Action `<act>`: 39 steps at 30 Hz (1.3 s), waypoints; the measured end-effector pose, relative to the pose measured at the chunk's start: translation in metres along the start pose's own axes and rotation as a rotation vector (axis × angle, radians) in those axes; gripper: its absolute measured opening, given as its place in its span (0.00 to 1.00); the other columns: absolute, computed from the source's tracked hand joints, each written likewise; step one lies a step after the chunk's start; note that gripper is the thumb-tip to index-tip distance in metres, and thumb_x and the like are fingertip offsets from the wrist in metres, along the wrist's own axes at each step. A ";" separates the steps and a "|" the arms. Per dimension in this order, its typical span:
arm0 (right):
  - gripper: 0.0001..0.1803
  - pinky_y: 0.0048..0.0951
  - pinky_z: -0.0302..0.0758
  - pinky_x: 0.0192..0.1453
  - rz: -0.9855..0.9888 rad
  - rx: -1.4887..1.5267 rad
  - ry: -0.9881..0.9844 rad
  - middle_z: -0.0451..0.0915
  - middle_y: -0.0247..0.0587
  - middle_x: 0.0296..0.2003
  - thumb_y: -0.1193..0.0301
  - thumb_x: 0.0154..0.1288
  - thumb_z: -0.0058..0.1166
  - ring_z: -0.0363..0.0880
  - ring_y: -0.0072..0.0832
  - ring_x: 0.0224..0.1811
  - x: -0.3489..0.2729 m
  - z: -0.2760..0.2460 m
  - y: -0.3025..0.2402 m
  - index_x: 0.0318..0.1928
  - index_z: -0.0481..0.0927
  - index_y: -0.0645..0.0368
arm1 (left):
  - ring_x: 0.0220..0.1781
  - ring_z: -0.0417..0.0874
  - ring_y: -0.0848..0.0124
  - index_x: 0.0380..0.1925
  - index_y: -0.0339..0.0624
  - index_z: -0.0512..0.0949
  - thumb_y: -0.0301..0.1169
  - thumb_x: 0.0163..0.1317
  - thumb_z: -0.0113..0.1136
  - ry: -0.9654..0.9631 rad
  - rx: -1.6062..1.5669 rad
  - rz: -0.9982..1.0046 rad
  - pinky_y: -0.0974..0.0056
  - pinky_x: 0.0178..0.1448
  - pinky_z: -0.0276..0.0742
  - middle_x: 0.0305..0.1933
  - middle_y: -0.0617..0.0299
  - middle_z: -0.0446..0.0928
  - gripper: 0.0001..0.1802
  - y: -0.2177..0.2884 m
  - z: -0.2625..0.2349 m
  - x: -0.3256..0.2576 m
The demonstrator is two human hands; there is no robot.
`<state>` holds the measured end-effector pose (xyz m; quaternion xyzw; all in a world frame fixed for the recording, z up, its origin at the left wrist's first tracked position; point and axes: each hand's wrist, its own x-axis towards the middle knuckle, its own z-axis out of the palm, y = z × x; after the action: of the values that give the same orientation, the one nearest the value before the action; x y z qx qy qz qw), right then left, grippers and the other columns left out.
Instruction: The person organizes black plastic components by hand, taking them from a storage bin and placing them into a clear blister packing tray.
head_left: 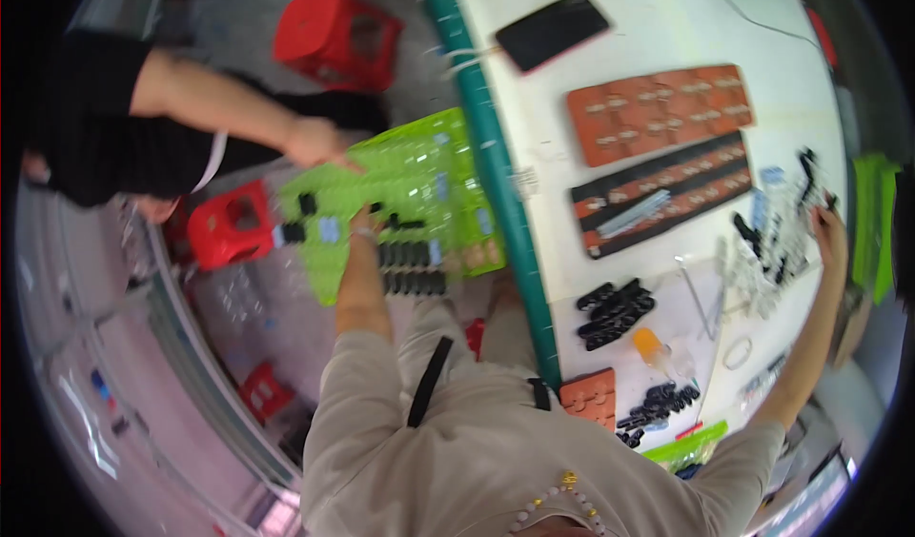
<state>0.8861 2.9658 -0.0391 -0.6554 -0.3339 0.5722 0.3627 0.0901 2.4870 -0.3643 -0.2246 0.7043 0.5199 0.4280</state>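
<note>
So my left hand [362,221] is down over the green tray [327,265], fingers pointing away from me, and it's too blurry to tell if they're pinching anything or just touching. Right by those fingertips, on their right side, there's a black piece [407,223] in the tray, long axis running roughly left to right. Nearer me from those fingers are two rows of dark pieces [412,254], each with its long axis pointing away from me; can't count them exactly. Left of the fingers, two black chunks [306,203] lie near the tray's edge. Just beyond my fingers is one co-worker's hand [319,143], reaching in over the tray.

My right hand [831,232] is way over on the white table [658,22], fingertips drawn in at a tiny dark bit; can't tell if it's actually pinched. Just left of them, one black strip [808,170] points mostly away from me, with a heap of clear plastic [758,284] closer in. Further left: two big brick-red boards [660,113], one pile of black parts [615,313] and one orange-topped bottle [651,346].
</note>
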 end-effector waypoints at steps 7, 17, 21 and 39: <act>0.07 0.17 0.68 0.24 -0.264 -0.480 0.150 0.66 0.27 0.20 0.68 0.50 0.56 0.65 0.16 0.21 0.002 0.035 -0.016 0.24 0.71 0.55 | 0.45 0.72 0.60 0.53 0.36 0.61 0.42 0.49 0.59 0.271 0.515 0.170 0.61 0.43 0.69 0.51 0.54 0.68 0.34 0.011 0.012 -0.052; 0.18 0.35 0.70 0.41 -0.617 -1.401 0.200 0.69 0.50 0.33 0.69 0.38 0.62 0.72 0.43 0.37 0.068 0.057 -0.015 0.36 0.77 0.56 | 0.32 0.72 0.77 0.44 0.37 0.69 0.31 0.53 0.57 -0.050 0.561 0.442 0.75 0.33 0.66 0.37 0.62 0.73 0.18 0.006 0.053 -0.256; 0.17 0.30 0.71 0.39 -0.518 -0.995 0.145 0.73 0.45 0.34 0.65 0.48 0.57 0.74 0.35 0.35 0.021 0.063 -0.037 0.37 0.75 0.61 | 0.35 0.74 0.74 0.41 0.38 0.70 0.30 0.53 0.56 -0.549 0.705 0.481 0.71 0.40 0.71 0.37 0.61 0.74 0.16 0.054 0.124 -0.358; 0.14 0.33 0.70 0.40 -1.219 -1.001 -0.509 0.76 0.46 0.36 0.65 0.52 0.49 0.73 0.37 0.36 -0.111 0.132 0.010 0.37 0.77 0.60 | 0.11 0.53 0.86 0.35 0.42 0.69 0.37 0.65 0.39 -1.050 -0.317 -0.505 0.80 0.08 0.44 0.19 0.71 0.57 0.12 0.032 0.276 -0.396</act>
<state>0.7414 2.8781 -0.0025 -0.2938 -0.9178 0.1898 0.1877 0.3788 2.7024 -0.0413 -0.1591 0.2378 0.5424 0.7899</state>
